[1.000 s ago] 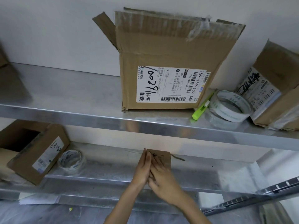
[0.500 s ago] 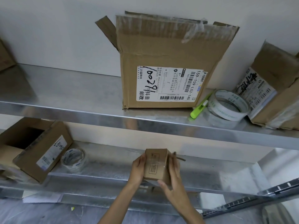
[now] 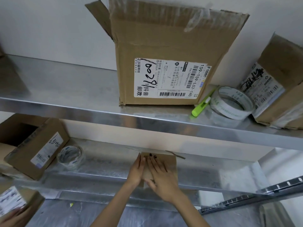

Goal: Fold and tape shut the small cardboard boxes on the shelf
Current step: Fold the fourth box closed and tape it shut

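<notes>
A small brown cardboard box (image 3: 170,163) sits on the lower metal shelf (image 3: 101,171), below the upper shelf's edge. My left hand (image 3: 136,172) lies flat against the box's left side, fingers straight. My right hand (image 3: 161,175) presses flat on its top, fingers straight and pointing away, thumb at the near edge. A thin strip sticks out from the box's far right corner. A roll of clear tape (image 3: 70,157) lies on the lower shelf to the left. A second roll of tape (image 3: 232,102) lies on the upper shelf.
A large open box (image 3: 165,53) with a shipping label stands on the upper shelf (image 3: 65,89), with a green cutter (image 3: 201,106) and a labelled box (image 3: 277,86) to its right. An open labelled box (image 3: 32,145) sits at the lower left. Another labelled box (image 3: 14,202) shows at the bottom left.
Half a second ago both hands held the small box lifted and upright. Now it rests on the lower shelf with both hands flat on it.
</notes>
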Demonstrator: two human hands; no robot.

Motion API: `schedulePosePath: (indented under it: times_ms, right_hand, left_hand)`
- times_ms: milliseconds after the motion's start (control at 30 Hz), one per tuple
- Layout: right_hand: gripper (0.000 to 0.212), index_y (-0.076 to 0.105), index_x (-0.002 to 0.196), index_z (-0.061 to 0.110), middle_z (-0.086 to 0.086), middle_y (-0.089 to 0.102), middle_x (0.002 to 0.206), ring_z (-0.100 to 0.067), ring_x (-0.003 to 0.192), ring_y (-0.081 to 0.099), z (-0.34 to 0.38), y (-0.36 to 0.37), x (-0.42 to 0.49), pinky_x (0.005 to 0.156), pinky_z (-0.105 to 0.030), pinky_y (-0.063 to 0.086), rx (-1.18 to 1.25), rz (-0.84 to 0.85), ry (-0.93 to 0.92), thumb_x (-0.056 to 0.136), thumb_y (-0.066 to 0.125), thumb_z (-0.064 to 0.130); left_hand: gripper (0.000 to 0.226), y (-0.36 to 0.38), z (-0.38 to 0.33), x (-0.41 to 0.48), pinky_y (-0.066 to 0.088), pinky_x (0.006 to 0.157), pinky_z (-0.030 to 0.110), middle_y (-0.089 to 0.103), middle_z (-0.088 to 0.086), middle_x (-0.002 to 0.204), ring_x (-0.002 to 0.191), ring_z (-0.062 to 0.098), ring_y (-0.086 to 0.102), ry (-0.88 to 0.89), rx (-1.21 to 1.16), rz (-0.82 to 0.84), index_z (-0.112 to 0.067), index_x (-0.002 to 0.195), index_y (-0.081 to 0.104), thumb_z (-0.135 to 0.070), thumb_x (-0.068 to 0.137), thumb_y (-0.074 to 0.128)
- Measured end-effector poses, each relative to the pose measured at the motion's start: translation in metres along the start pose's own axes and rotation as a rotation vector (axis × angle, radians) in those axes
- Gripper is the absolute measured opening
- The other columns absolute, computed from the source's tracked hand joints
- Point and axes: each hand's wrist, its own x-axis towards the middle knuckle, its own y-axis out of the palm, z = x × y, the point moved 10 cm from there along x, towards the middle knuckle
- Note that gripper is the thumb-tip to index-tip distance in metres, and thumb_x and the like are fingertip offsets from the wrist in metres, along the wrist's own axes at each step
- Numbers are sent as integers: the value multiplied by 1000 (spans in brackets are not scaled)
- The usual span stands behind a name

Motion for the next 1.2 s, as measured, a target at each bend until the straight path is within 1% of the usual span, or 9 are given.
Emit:
schedulePosePath:
  times_ms: [133, 233, 300, 433, 667, 867, 933, 1067, 1200]
  right_hand:
    - [74, 37, 145, 17, -5, 37, 150, -20, 135, 39, -45, -7, -26, 115, -38, 14, -23, -17, 151, 95, 11, 65]
    - [89, -3, 149, 24, 4, -16, 156, -10, 145, -7, -59, -2, -39, 120, -33, -3, 257, -86, 199, 79, -6, 80]
    - [79, -1, 148, 32, 15, -22, 154, 2, 141, -17, -57, -7, -44, 120, -36, 8, 568, -215, 247, 84, 17, 76]
    - [58, 15, 143, 46, 28, 12, 152, 3, 143, 10, -52, -30, -54, 118, -32, 18, 971, -400, 361, 94, 46, 42]
    - [49, 47, 140, 21, 3, 46, 144, -13, 136, 37, 10, -67, -4, 114, -42, 14, 145, -339, 70, 98, 22, 33]
    - [46, 39, 144, 11, 5, 31, 149, -4, 139, 21, -15, -71, 17, 110, -7, 2, 358, -166, 24, 100, 27, 14]
    - [44, 40, 142, 14, 12, 28, 147, -1, 138, 19, -35, -70, 10, 111, -9, 6, 414, -110, 19, 100, 32, 8]
    - [49, 51, 136, 13, 0, 38, 148, -16, 137, 34, -56, -70, -5, 118, -36, 18, 281, -317, 87, 92, 30, 19]
    - [77, 13, 148, 33, 10, 7, 157, -5, 144, 11, -54, -55, -11, 111, -9, 12, 748, -310, 334, 84, 18, 76]
  left_hand:
    - [44, -2, -7, -3, 34, 92, 14, 49, -2, 133, 120, 13, 46, 23, 103, 26, -19, 141, 39, -37, 101, 30]
    - [49, -2, -7, -5, 39, 96, 22, 52, -4, 132, 118, 13, 49, 27, 82, 4, -18, 139, 43, -43, 98, 32]
    - [44, -8, -8, -5, 42, 93, 22, 57, -6, 125, 115, 12, 53, 36, 91, -38, -19, 132, 50, -42, 98, 34]
    - [24, -25, -20, -9, 42, 71, 4, 65, -11, 102, 96, 6, 60, 128, 103, -142, -22, 111, 58, -31, 100, 38]
    - [44, 11, -44, 2, 47, 88, 27, 69, 0, 105, 102, 15, 63, 33, -2, 6, -18, 103, 65, -40, 102, 28]
    - [43, 28, -42, 7, 43, 90, 13, 61, 5, 124, 117, 16, 56, 39, -173, 17, -10, 127, 53, -34, 103, 26]
    - [42, 27, -42, 8, 41, 80, 5, 61, 1, 119, 105, 10, 59, 18, -88, 15, -13, 124, 55, -34, 103, 26]
    - [47, 20, -50, 11, 43, 74, 16, 65, 3, 110, 96, 17, 62, 41, 86, 13, -16, 116, 61, -42, 101, 25]
    - [47, 9, -54, 3, 45, 65, 8, 66, -2, 101, 88, 13, 63, 63, 46, -18, -17, 106, 64, -43, 100, 25]
